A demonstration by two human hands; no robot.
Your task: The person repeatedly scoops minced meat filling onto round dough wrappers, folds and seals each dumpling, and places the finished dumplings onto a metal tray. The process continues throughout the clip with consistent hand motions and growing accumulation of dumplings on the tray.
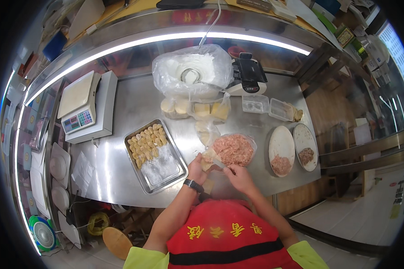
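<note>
My left hand (197,171), with a dark watch on its wrist, is closed on a pale dough wrapper (207,164). In my right hand (239,178) I grip a flat, light-coloured spreader (219,163), its tip close to the wrapper. Just beyond both hands lies a mound of pink minced meat (233,149) in a bowl or plate whose rim mostly hides under it. To the left, a metal tray (183,172) carries rows of folded dumplings (146,141) in its far part and white flour in its near part. Stacked wrappers in a plastic bag (205,130) lie beside the meat.
A white scale (78,105) stands at the left. At the back are a plastic-lined tub of flour (193,67) and a black-topped device (249,74). Clear containers (256,103) sit back right, near two oval plates (281,139) with minced meat. Bagged wrapper stacks (175,107) lie mid-table.
</note>
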